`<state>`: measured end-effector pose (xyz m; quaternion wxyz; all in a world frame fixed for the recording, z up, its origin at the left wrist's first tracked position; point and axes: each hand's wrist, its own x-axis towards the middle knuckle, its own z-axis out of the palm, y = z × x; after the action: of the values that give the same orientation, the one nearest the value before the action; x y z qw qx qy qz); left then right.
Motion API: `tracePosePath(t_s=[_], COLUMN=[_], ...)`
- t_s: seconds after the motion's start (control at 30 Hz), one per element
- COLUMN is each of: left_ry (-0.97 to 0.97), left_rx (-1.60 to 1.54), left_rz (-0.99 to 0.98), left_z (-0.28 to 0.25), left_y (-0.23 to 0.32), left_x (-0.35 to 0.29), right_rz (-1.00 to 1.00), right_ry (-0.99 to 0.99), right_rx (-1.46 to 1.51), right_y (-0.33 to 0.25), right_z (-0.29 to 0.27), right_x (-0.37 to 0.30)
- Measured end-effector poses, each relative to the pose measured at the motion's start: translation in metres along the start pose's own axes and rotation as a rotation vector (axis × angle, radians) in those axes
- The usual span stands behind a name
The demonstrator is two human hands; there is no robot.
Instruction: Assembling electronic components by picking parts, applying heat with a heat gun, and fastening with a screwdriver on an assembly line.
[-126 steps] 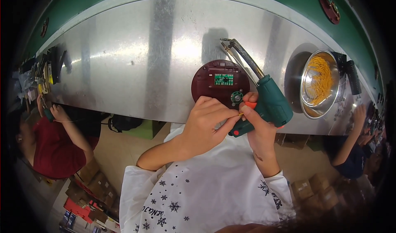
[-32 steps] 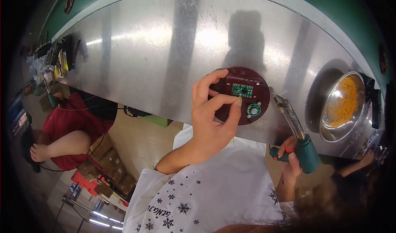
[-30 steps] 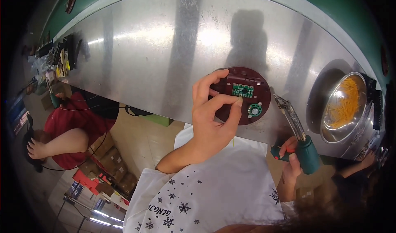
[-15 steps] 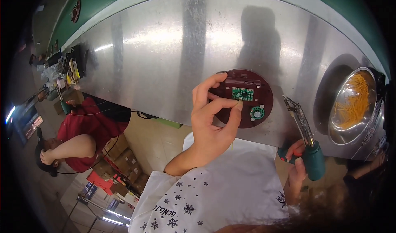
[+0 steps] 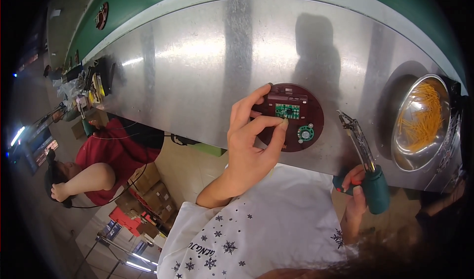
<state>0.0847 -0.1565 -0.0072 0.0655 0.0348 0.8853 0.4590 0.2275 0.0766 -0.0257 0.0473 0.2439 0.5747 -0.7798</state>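
Observation:
My left hand (image 5: 251, 143) reaches over a round dark-red plastic disc (image 5: 312, 112) lying on the metal table. Its thumb and index finger are pinched together at the lower edge of a small green circuit board (image 5: 288, 111); what they hold, if anything, is too small to make out. The other fingers rest at the disc's upper left rim. A round green-ringed part (image 5: 305, 133) is set in the disc, below and right of the board. My right hand (image 5: 354, 192) is closed round the green handle of a soldering gun (image 5: 376, 190), whose tip points up, right of the disc and apart from it.
On the right stands a metal bowl (image 5: 398, 153) holding many thin yellow wires (image 5: 423, 116). A person in a red top (image 5: 116, 150) sits at the left, beside tools and clutter (image 5: 94, 84). A green strip (image 5: 163, 13) runs behind the table (image 5: 192, 76).
The view has shifted slightly. Both hands keep the same pose: the left pinching at the circuit board, the right holding the soldering gun beside the disc.

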Motion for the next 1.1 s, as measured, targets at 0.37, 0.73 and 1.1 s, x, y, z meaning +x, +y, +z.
tracePosePath(t_s=[0.37,0.73,1.1], left_ry=[-0.259,0.091,1.068], left_rx=[-0.004,0.315,0.334], left_rz=[0.158,0.419,0.107], left_z=[-0.040,-0.060,-0.237], left_y=[-0.016,-0.020,-0.198], left_x=[0.040,0.135,0.370], right_rz=[-0.069,-0.137,-0.070], right_ry=[0.010,0.057,0.069], right_rx=[0.033,0.190,0.131], right_y=[-0.003,0.027,-0.008], right_z=[0.006,0.002,0.002], right_x=[0.012,0.022,0.033])
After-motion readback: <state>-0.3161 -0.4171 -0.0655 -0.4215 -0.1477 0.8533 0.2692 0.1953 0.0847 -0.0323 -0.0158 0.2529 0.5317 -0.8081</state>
